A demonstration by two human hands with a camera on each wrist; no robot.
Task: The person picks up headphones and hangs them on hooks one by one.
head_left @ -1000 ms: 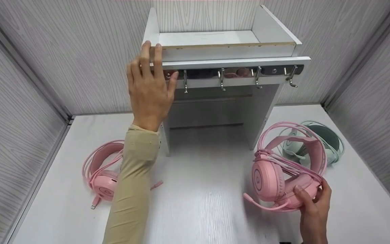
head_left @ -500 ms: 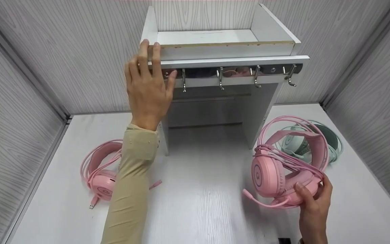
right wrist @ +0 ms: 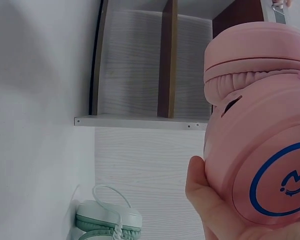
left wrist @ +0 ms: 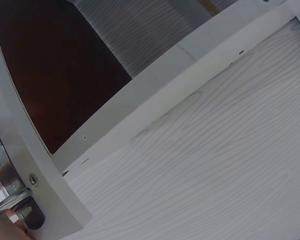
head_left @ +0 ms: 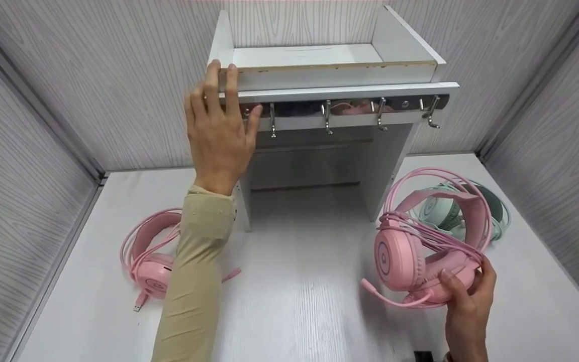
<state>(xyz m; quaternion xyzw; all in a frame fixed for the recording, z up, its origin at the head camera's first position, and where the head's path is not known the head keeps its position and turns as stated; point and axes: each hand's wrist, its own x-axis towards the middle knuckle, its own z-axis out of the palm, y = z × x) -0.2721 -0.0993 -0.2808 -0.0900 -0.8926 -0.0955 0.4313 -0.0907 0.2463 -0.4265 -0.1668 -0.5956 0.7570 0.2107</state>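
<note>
My right hand (head_left: 470, 306) grips a pink headset (head_left: 402, 259) by its right ear cup, thumb in front. Its cable is wound around it, the headband points up and the microphone boom sticks out to the lower left. In the right wrist view the ear cup (right wrist: 270, 170) fills the right side. My left hand (head_left: 221, 133) rests on the left end of the white shelf unit (head_left: 334, 78), fingers extended over its front ledge and thumb by the metal hook rail (head_left: 299, 108). Several hooks stick out from that rail.
A second pink headset (head_left: 154, 274) lies on the white table (head_left: 294, 301) at left, partly hidden behind the left sleeve. Behind the held headset a mint green headset (head_left: 438, 211) lies at right. Wood-grain panels (head_left: 33, 201) enclose the table on the left, right and back.
The right hand has lifted the pink headset slightly, and more of it overlaps the green headset. My left hand stays at the same spot on the shelf unit.
</note>
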